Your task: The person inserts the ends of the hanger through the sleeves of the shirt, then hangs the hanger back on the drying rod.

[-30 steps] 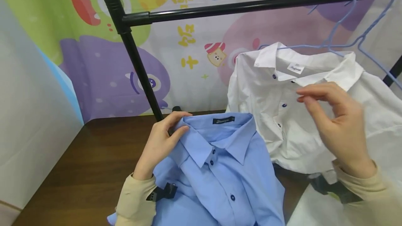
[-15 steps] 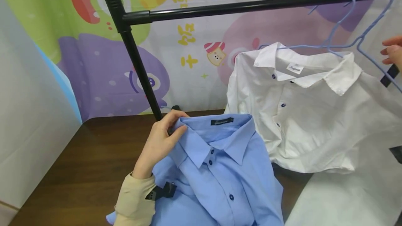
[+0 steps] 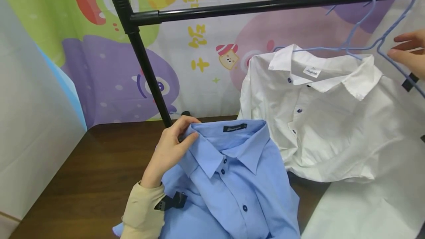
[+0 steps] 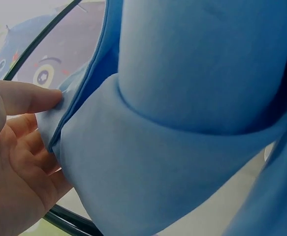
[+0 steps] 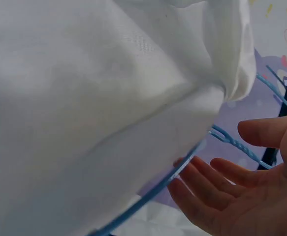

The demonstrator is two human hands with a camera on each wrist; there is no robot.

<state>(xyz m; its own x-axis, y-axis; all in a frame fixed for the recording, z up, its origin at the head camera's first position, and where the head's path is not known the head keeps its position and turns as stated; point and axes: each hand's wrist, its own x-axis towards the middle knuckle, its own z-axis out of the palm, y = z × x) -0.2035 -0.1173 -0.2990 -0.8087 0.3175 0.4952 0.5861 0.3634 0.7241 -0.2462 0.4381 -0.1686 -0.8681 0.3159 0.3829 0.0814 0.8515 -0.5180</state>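
A light blue button-up shirt point(image 3: 232, 191) with a dark collar label is in the lower middle of the head view. My left hand point(image 3: 170, 150) pinches its collar at the left side between thumb and fingers; the left wrist view shows the thumb point(image 4: 40, 98) on the cloth edge. At the right edge of the head view, my right hand point(image 3: 410, 52) is beside a blue wire hanger point(image 3: 391, 62). Its fingers and thumb are spread apart in the right wrist view, with the fingertips right at the hanger wire point(image 5: 148, 196).
A black rail point(image 3: 245, 8) runs across the top on a slanted black post point(image 3: 147, 69). A white shirt point(image 3: 332, 128) hangs from a second blue hanger point(image 3: 348, 36) on it. Below is a brown wooden tabletop point(image 3: 83, 180); behind, a printed cartoon curtain point(image 3: 212, 91).
My right hand has moved from in front of the white shirt out to the right edge, then slightly left to the outer hanger. My left hand has stayed on the blue shirt's collar.
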